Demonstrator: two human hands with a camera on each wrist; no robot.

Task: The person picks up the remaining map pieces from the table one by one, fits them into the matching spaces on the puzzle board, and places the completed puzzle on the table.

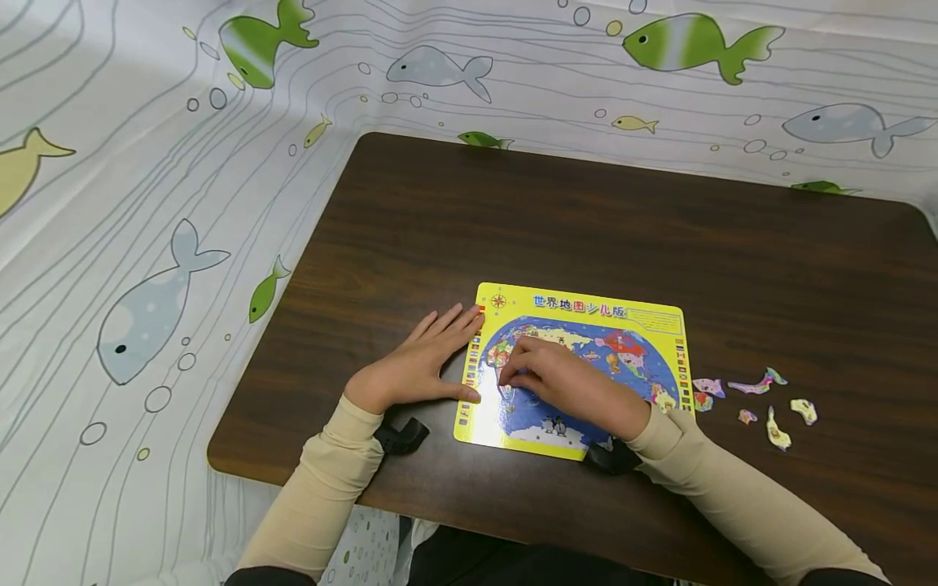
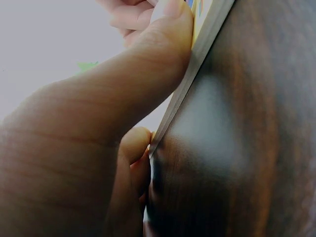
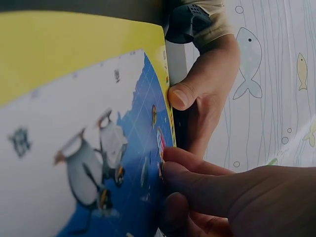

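A world map puzzle board (image 1: pixel 476 431) with a yellow border lies on the brown table. My left hand (image 1: pixel 410 370) rests at its left side, fingers spread and fairly straight. The thumb (image 2: pixel 170 44) lies on the board's edge in the left wrist view. My right hand (image 1: pixel 560 378) is over the left half of the map, thumb and fingers pinched together at the blue area. At those fingertips, in the right wrist view, shows a small pink puzzle piece (image 3: pixel 161 141), mostly hidden by the fingers. Printed penguins (image 3: pixel 84 168) appear beside it.
Right of the board lie several loose puzzle pieces, among them a long purple-green one (image 1: pixel 755 384), a pale one (image 1: pixel 777 431) and a small star-like one (image 1: pixel 747 417). A fish-patterned cloth (image 1: pixel 146 268) rises behind and left of the table (image 1: pixel 586 212). Black wrist devices (image 1: pixel 401 437) sit at both wrists.
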